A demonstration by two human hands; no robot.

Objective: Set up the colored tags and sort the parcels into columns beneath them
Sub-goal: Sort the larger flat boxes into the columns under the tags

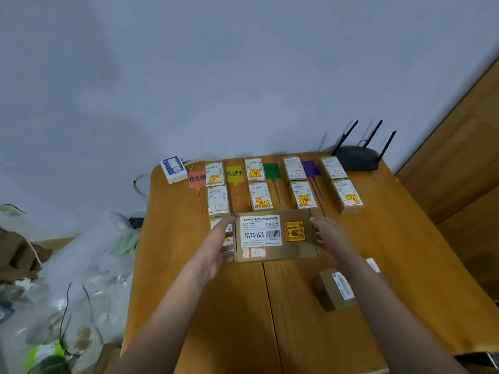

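Four tags lie in a row at the table's far edge: red [196, 178], yellow [234, 174], green [271, 170] and purple [310, 167]. To the right of each tag small brown parcels form a column, for instance one parcel [218, 199] beside the red tag. A large brown parcel [275, 236] with a white label lies below the middle columns. My left hand [218, 244] touches its left side and my right hand [329, 238] its right side, fingers straight. The left hand partly covers a third parcel [216, 224] in the first column.
A loose small parcel [336, 288] lies beside my right forearm, and another [374, 264] peeks out behind it. A black router [356, 157] and a white box [174, 168] sit at the far corners of the wooden table [297, 333]. Plastic bags [81, 265] pile up on the left.
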